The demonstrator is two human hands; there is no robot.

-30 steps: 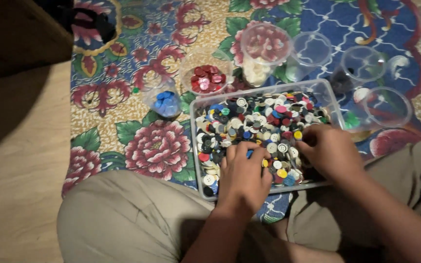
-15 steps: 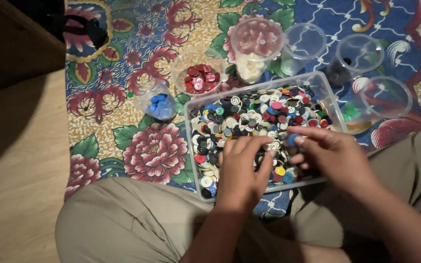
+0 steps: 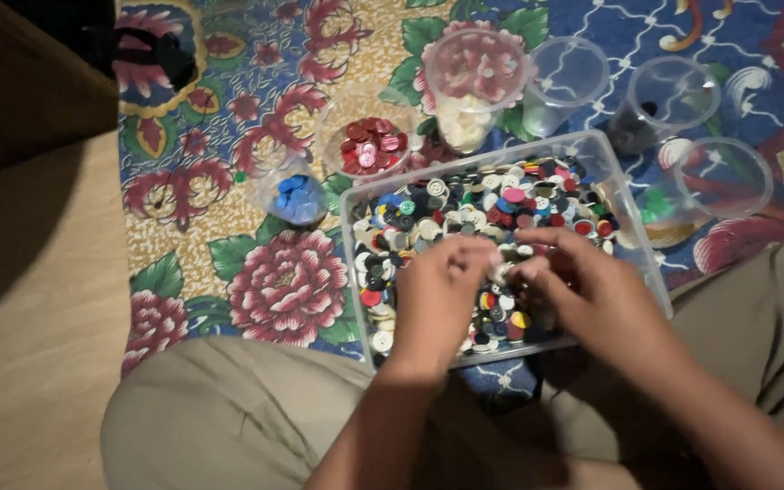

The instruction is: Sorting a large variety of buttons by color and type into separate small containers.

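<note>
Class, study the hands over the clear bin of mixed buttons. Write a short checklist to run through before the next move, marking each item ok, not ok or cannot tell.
1. Both hands over the bin: ok; left hand, right hand.
2. A button pinched in either hand: cannot tell; fingertips blurred.
3. Red-button cup upright: ok.
4. Blue-button cup upright: not ok; it looks tilted.
5. White-button cup open and reachable: ok.
6. Mixed buttons left in the bin: ok; plenty.
</note>
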